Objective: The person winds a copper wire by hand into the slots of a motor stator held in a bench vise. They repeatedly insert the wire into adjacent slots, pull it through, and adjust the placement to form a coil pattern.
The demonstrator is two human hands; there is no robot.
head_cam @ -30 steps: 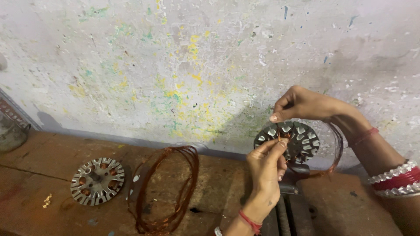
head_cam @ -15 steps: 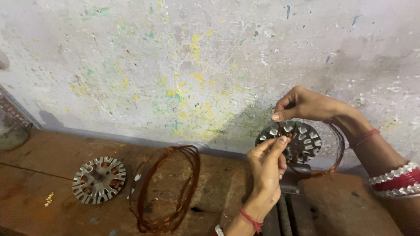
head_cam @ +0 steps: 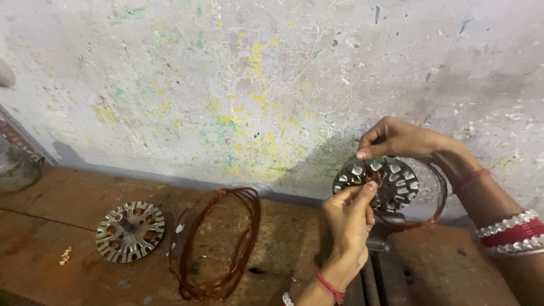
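Note:
A round metal stator core (head_cam: 391, 180) with slotted teeth stands upright at the right, held in a vise (head_cam: 381, 241). My left hand (head_cam: 348, 218) pinches copper wire at the core's lower left teeth. Over the top edge of the core, my right hand (head_cam: 396, 139) has its fingers closed on the wire. A loop of copper wire (head_cam: 439, 195) hangs around the core's right side.
A loose coil of copper wire (head_cam: 218, 243) lies on the wooden bench (head_cam: 56, 192). A second stator core (head_cam: 130, 231) lies flat to the left of the coil. A paint-spattered wall (head_cam: 255, 85) rises behind. A jar-like container (head_cam: 17, 167) stands at the far left.
Both hands stay at the core with only small finger shifts. The view has drifted slightly.

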